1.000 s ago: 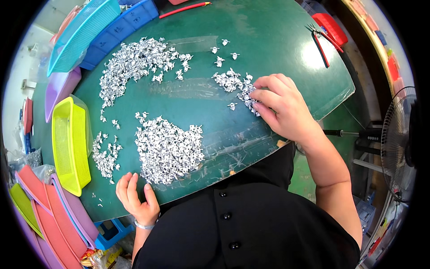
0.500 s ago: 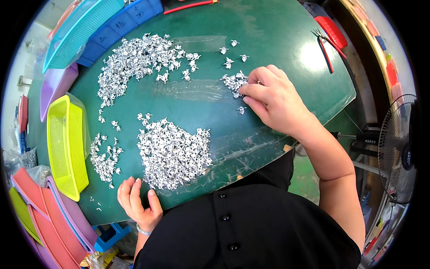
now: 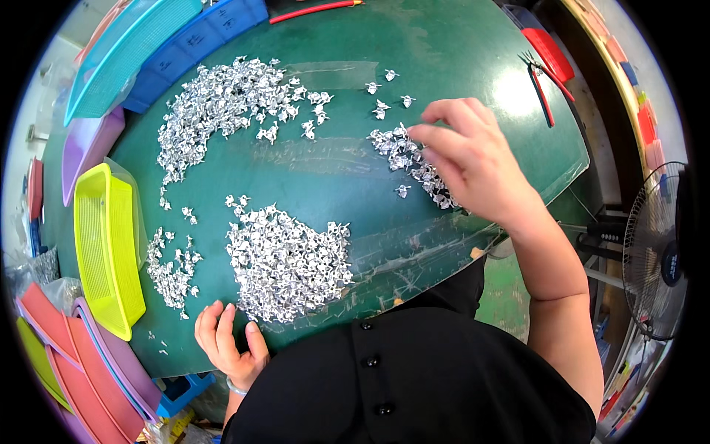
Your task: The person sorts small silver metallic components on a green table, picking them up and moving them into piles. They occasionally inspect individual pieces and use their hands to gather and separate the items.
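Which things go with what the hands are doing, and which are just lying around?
Go with the work:
right-hand cluster of small silvery parts, under the right hand
near pile, beside the left hand
far pile and small left pile, likely: similar parts

Probably just lying about, untouched:
red-handled pliers
red rod
yellow-green basket
blue bin

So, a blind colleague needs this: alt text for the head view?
A right hand is over a cluster of small silvery parts on a green table; the left hand is near a larger pile, with a yellow basket farther left.
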Demonstrator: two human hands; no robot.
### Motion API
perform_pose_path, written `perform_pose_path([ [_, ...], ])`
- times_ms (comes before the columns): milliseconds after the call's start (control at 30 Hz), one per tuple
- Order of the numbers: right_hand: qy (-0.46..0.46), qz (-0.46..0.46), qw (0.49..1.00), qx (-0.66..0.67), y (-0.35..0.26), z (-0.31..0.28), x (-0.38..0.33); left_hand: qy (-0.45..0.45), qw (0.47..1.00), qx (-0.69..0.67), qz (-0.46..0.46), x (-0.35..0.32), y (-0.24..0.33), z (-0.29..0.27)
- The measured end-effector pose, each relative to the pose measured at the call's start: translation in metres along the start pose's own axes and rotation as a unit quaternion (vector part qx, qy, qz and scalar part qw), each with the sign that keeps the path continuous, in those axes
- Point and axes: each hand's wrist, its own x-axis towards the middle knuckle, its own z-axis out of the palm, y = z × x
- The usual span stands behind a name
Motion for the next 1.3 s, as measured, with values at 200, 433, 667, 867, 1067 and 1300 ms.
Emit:
perform_pose_path([
  [200, 0.020, 0.097, 0.995, 0.014, 0.024, -0.025, -0.033, -0.005, 1.000, 0.005, 0.009, 0.001, 0.001, -0.001],
  [433, 0.005, 0.143, 0.989, 0.046, 0.032, -0.033, -0.071, -0.013, 1.000, 0.004, 0.018, 0.001, -0.002, -0.001],
  [667, -0.013, 0.133, 0.988, 0.083, 0.028, -0.030, -0.079, -0.014, 1.000, 0.005, 0.015, 0.002, 0.001, -0.003],
  [867, -0.003, 0.131, 0.990, 0.056, 0.026, -0.025, -0.080, -0.010, 1.000, 0.007, 0.011, 0.002, 0.002, -0.002],
  [1067, 0.030, 0.140, 0.989, 0.045, 0.023, -0.019, -0.080, -0.007, 1.000, 0.000, 0.003, 0.002, 0.005, -0.002],
  [1300, 0.048, 0.145, 0.988, 0.038, 0.024, -0.015, -0.081, -0.008, 1.000, 0.002, 0.007, 0.003, 0.005, -0.002],
])
